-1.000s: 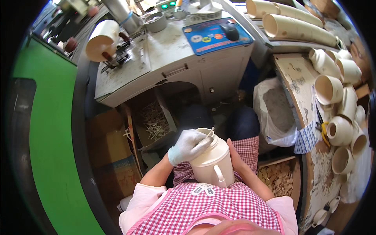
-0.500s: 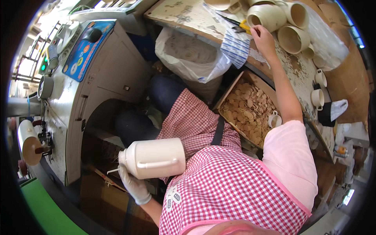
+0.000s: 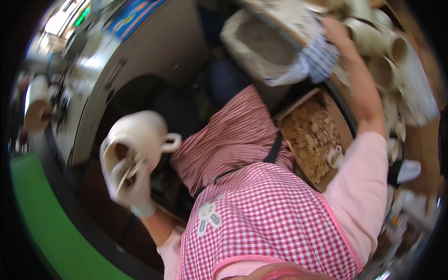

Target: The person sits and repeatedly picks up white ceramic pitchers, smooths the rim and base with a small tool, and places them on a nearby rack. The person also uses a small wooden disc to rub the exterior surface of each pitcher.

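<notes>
In my gloved left hand (image 3: 132, 186) is a cream plastic jug (image 3: 147, 130) with a side handle, raised left of my lap. Its round mouth is turned toward me. The fingers grip it around the neck, and a thin pale strip (image 3: 127, 173) shows at the mouth. My bare right hand (image 3: 335, 33) is stretched out to the worktable (image 3: 289, 21), beside a blue-and-white patterned packet (image 3: 321, 58) and close to other cream jugs (image 3: 366, 37). Motion smears its fingers, so what they hold, if anything, cannot be made out.
A box of flat tan discs (image 3: 308, 140) stands at my right, with a small cream cup (image 3: 335, 157) in it. A lined sack (image 3: 228, 35) is ahead. At left stand a grey cabinet (image 3: 154, 42) and a green surface (image 3: 42, 219). Clear plastic wrap (image 3: 417, 105) lies far right.
The jug has risen and moved left, its mouth turning from leftward toward me. My right hand no longer visibly holds the yellow-handled tool. The whole view has shifted and blurred.
</notes>
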A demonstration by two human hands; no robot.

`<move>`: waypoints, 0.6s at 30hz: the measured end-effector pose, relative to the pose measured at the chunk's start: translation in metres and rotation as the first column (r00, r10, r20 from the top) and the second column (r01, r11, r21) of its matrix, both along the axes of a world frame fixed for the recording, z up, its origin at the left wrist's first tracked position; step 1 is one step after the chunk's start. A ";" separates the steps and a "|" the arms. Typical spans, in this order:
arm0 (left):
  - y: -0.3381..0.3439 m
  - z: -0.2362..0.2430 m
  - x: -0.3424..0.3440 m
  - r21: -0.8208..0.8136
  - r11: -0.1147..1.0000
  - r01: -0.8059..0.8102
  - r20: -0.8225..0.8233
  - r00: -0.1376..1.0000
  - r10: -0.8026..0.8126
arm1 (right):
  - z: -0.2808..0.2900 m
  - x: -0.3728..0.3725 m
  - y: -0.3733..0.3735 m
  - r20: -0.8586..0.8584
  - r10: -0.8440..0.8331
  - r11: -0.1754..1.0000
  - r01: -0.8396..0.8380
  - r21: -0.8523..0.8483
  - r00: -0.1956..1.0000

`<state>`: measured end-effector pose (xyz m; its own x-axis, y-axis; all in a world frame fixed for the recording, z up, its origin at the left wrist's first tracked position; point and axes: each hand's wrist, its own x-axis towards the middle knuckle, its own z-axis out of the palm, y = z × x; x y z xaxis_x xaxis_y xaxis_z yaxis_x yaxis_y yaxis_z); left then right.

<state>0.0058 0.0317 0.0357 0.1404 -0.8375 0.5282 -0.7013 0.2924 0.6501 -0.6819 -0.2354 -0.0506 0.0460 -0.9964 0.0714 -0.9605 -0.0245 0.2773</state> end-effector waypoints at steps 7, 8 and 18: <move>-0.016 -0.012 -0.005 -0.116 0.986 0.121 0.398 0.915 -0.065 | 0.069 0.210 0.097 0.937 -0.336 0.916 -0.198 0.348 0.094; -0.020 -0.010 -0.007 -0.134 0.983 0.123 0.431 0.901 -0.054 | 0.074 0.255 0.127 0.930 -0.367 0.864 -0.365 0.346 0.012; -0.025 -0.020 -0.027 -0.027 0.888 0.459 0.571 0.736 -0.363 | 0.138 0.401 0.179 0.752 0.193 0.519 -0.716 0.467 0.630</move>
<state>-0.0214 0.0065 0.0155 -0.5438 -0.6455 0.5362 -0.7055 0.6977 0.1244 -0.2808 -0.0559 0.0870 0.7212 -0.5674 -0.3975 -0.6708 -0.4287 -0.6051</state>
